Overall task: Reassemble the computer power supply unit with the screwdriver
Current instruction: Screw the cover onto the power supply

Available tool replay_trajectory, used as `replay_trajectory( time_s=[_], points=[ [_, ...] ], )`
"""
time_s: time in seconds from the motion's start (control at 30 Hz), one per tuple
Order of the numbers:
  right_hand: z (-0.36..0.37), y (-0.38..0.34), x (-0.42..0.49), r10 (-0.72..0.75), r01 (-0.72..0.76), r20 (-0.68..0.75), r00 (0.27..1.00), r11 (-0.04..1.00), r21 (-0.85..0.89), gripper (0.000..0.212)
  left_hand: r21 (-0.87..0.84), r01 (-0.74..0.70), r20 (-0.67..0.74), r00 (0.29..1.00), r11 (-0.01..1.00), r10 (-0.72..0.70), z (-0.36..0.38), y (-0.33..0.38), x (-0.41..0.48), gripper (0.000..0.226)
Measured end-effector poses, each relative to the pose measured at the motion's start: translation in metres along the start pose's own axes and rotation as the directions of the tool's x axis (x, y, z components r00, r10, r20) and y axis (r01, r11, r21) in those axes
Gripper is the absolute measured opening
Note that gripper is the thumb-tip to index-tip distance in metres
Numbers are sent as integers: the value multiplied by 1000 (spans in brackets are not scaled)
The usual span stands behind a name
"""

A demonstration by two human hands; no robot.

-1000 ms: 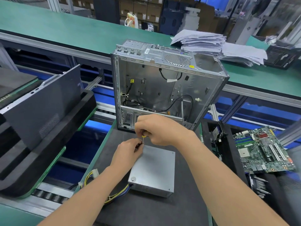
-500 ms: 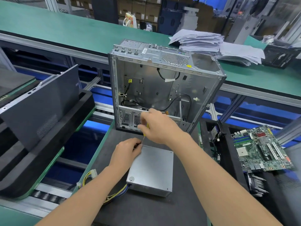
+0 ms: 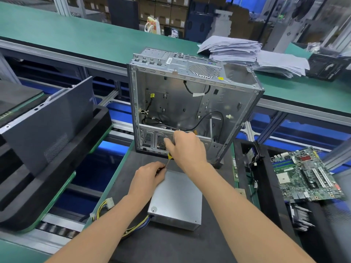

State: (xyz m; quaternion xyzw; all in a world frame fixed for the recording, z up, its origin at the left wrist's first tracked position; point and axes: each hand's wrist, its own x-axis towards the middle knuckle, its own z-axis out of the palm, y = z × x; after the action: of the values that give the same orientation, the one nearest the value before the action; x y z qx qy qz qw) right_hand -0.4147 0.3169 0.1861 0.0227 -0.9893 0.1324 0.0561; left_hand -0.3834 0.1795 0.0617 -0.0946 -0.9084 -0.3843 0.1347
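Head view: right fingers (image 3: 169,143) round yellow-handled screwdriver (image 3: 170,156), left fingers (image 3: 160,167) pinching its thin metal shaft.

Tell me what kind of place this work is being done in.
Most likely a computer assembly or repair line in a factory. A long green-topped bench runs across the room, conveyor rollers sit below the work surface, and a stripped computer case stands near a bare motherboard.
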Motion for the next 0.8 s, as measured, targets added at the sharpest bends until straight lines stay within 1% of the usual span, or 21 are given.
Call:
replay_trajectory(
  time_s=[0.03,0.07,0.1,0.13,0.17,0.2,0.23,0.27,0.3,0.33,0.4,0.43,0.5,0.53,0.57,0.6,0.63,0.7,0.73,0.77,0.8],
  points=[
    [-2,0,1,-17,17,-8,1000,998,-56,49,9,-4,6,1000,1000,3,-1,1,0,13],
    [-6,2,2,-74,73,-8,997,994,-83,49,19,-9,14,1000,1000,9,-2,1,1,12],
    [-11,3,2,-157,158,18,987,984,-81,43,24,-18,22,1000,1000,18,-2,1,1,11],
    [-16,4,3,-286,288,57,957,957,-44,32,24,-25,28,999,999,24,-3,0,2,10],
    [-23,7,2,-418,421,111,901,907,-6,16,22,-26,32,999,999,25,-3,0,2,8],
    [-29,10,1,-537,540,180,824,841,40,3,21,-23,33,999,1000,22,-3,0,1,7],
    [-31,13,3,-610,612,244,754,787,77,14,20,-17,31,999,1000,17,-4,1,1,7],
    [-32,15,6,-637,635,297,711,763,120,23,17,-12,25,1000,1000,12,-3,1,0,7],
    [-33,16,8,-618,606,326,716,781,150,25,11,-10,16,1000,1000,9,-3,0,0,7],
    [-32,17,8,-593,571,313,742,804,166,22,4,-10,7,1000,1000,10,-2,0,0,6],
    [-26,15,9,-506,474,226,833,862,181,6,-1,-20,-12,1000,1000,20,-1,0,0,5],
    [-22,13,10,-425,401,166,890,902,162,11,0,-23,-17,1000,1000,23,-1,0,-1,5],
    [-11,11,9,-212,203,67,975,971,126,32,0,-24,-20,1000,1000,24,-1,-1,-1,7],
    [-9,9,8,-112,108,32,993,989,103,43,-2,-25,-19,1000,1000,25,-1,-1,-1,8],
    [-8,8,6,-47,47,11,999,998,52,52,-2,-27,-18,999,1000,27,-1,-1,0,9],
    [-9,5,6,-20,20,-10,1000,999,-26,60,2,-30,-15,999,1000,30,-1,0,0,9],
    [-10,3,4,-22,20,-21,1000,996,-86,67,7,-34,-8,999,999,34,-2,1,0,9],
    [-15,5,4,-107,104,-25,994,988,-110,71,5,-44,4,999,999,44,-3,1,1,8],
    [-18,8,5,-187,187,15,982,979,-82,62,3,-47,7,999,999,47,-4,2,1,7],
    [-22,10,6,-315,318,69,947,948,-36,45,7,-49,8,999,999,49,-5,2,1,7],
    [-27,14,6,-433,437,135,891,899,0,22,13,-51,7,999,999,51,-5,3,1,6]
  ],
)
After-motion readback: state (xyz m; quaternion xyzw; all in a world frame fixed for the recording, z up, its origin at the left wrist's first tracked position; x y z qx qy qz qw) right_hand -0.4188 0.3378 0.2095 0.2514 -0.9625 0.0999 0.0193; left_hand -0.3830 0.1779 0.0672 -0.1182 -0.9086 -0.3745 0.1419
